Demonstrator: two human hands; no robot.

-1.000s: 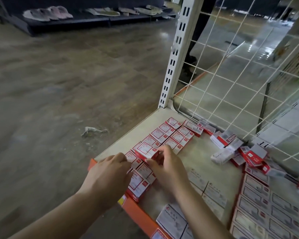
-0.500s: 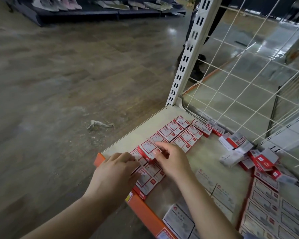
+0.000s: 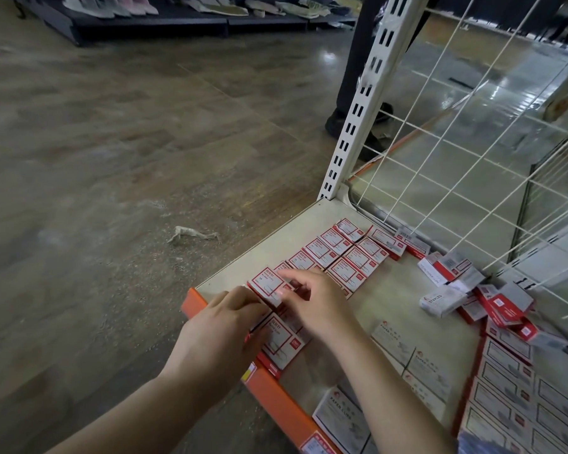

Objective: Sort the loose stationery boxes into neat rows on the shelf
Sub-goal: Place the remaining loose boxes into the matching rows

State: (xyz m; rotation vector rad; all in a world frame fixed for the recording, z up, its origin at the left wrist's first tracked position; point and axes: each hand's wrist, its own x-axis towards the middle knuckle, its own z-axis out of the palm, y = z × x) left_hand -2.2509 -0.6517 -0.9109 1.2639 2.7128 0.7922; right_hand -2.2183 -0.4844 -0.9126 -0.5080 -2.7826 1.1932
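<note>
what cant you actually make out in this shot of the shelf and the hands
All in the head view:
- Boxes under the left hand and right hand: the hands cover them.
- Small print on the red-and-white box both hands hold: too small and blurred.
- Jumbled pile of boxes by the wire grid: overlaps hide the lower ones.
- Rows at bottom right: cut off by the frame edge.
</note>
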